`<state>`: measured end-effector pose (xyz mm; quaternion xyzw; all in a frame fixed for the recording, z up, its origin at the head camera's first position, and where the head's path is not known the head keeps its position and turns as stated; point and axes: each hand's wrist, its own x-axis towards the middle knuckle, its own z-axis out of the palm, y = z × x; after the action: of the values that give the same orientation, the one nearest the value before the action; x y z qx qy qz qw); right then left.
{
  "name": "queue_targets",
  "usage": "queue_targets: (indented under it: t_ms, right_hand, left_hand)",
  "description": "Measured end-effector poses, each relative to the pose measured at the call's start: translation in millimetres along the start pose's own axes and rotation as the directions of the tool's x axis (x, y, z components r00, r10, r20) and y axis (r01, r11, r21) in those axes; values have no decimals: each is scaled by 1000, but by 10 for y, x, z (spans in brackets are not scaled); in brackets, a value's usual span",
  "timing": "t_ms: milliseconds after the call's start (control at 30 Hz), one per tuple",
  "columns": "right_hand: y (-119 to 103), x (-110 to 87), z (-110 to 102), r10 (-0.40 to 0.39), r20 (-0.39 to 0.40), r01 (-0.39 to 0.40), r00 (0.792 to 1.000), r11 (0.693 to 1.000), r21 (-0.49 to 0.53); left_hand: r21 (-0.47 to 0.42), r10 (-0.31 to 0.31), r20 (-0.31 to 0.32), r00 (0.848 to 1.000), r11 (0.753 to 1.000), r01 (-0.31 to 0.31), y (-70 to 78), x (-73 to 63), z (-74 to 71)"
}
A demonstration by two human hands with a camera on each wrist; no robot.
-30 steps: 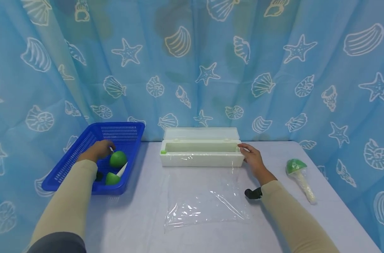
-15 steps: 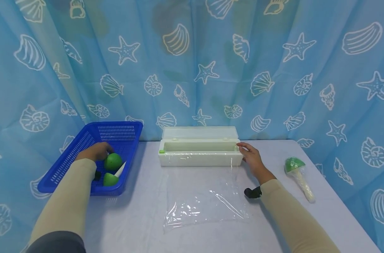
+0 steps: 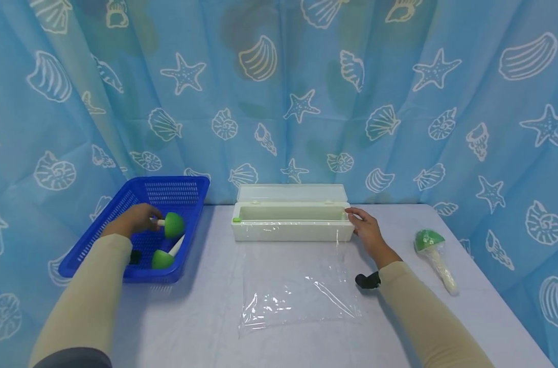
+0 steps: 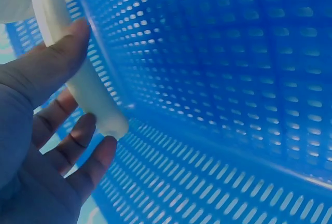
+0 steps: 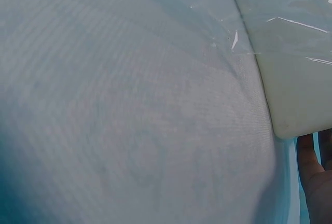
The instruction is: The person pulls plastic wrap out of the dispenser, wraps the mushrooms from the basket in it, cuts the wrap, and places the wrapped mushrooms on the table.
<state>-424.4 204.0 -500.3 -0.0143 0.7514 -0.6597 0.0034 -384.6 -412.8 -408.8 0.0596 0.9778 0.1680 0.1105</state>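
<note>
Inside the blue basket [image 3: 198, 214], my left hand [image 3: 134, 220] grips a toy mushroom by its pale stem [image 4: 96, 97]. The thumb lies across that stem with fingers on its other side. Its green cap [image 3: 174, 225] points right. Below it in the basket lies another green-capped mushroom [image 3: 163, 259]. My right hand [image 3: 368, 235] touches the right end of a white cling film dispenser [image 3: 290, 232], whose lid stands raised. From the dispenser a clear sheet of film [image 3: 297, 301] spreads toward me over the table. In the right wrist view, fingers [image 5: 308, 164] lie against the box end.
A film-wrapped green mushroom [image 3: 437, 260] lies on the right of the white-covered table [image 3: 191, 327]. A blue curtain [image 3: 279, 102] with shell prints hangs behind everything. Dark camera mounts sit at both wrists.
My left hand has shifted slightly left, and the held mushroom has turned so its stem now shows between the fingers and the cap. The right hand, dispenser and film stay put.
</note>
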Motion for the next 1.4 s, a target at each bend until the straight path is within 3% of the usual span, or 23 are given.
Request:
queue_targets:
  t_ms: [333,600,767,900,1133,1200,1400]
  right_hand:
    - [-19,-8,18,5,-17,-5,1000,1000,-12]
    - [11,-2,10,-1,-5,1,1000,1000,-7]
    - [3,-13,9,6,-6,-6,1000,1000,-1]
    - [0,-12,17,4,-1,-4,1000,1000,2]
    - [-19,18,8,-1,-3,1,1000,1000,13]
    - [-5,18,9,-2,-6,2,1000,1000,10]
    - [16,10,12,4,-12,-4,1000,1000,-5]
  left_hand:
    - [-11,11,-126,992,1000,-12,128,-151,-78]
    - [7,74,-200,977,997,-74,258,-238,-128]
    - [-3,79,-231,970,997,-82,391,-306,-178]
    - [55,116,-262,958,993,-105,538,-366,-224]
    - [156,255,-334,907,964,-214,863,-440,-260]
    - [177,297,-353,887,952,-248,953,-446,-227]
    - [222,374,-366,852,924,-310,1265,-442,-81]
